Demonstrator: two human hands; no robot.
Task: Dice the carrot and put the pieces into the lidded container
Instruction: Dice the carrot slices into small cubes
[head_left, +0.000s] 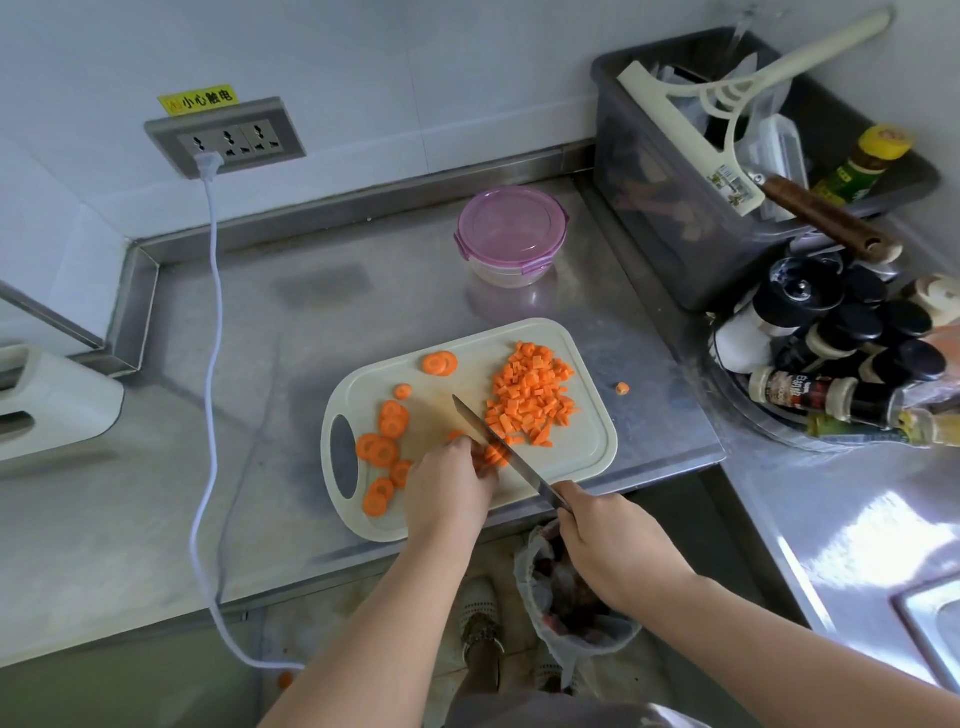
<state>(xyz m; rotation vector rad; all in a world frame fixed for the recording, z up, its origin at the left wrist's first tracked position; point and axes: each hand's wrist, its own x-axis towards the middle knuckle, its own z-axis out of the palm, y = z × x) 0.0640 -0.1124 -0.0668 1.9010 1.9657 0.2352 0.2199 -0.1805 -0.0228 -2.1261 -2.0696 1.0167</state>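
Nearest, the right hand (618, 545) has a closed grip round the handle of a knife (498, 444), whose blade slants up and left across the cutting board (467, 384). Just beside it, the left hand (449, 488) has its grip curled down on some carrot bits (493, 457), pinning them against the blade. Round carrot slices (382, 452) lie scattered on the board's left half; a heap of diced carrot (530, 395) sits on its right half. One stray cube (622, 388) rests on the bench (260, 338) just off the board's right edge. Farther back stands the lidded container (511, 234), its purple lid on.
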